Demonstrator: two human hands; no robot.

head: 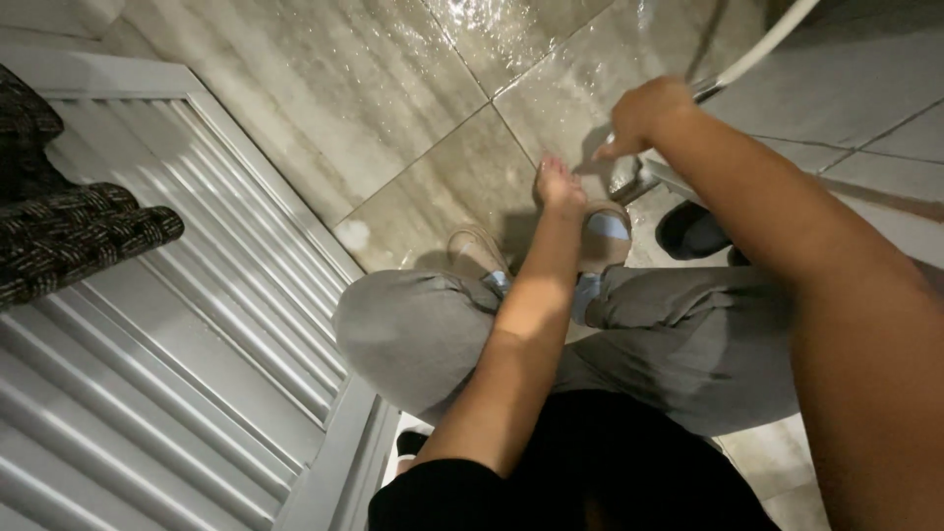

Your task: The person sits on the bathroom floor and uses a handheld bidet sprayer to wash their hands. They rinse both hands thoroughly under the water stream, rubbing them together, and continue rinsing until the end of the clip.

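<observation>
The person squats on a wet, glossy grey tiled floor (413, 69), knees in grey trousers (433, 334) and feet in beige slippers (477, 251).

The right hand (644, 113) is curled closed around the handle of a chrome hand-held spray head (629, 179), whose pale hose (767, 44) runs off toward the upper right edge of the floor. The nozzle points down at the tile just beside the right foot.

The left hand (560, 185) reaches straight forward between the knees, arm extended, fingers bunched near the nozzle; whether it grips anything I cannot tell.

Risks, as I judge them: the floor is soaked, so a slipper could slide from this low squat; a loose grip on the wet handle could swing the spray onto the trousers or the white louvred door (197, 324) at the left.
</observation>
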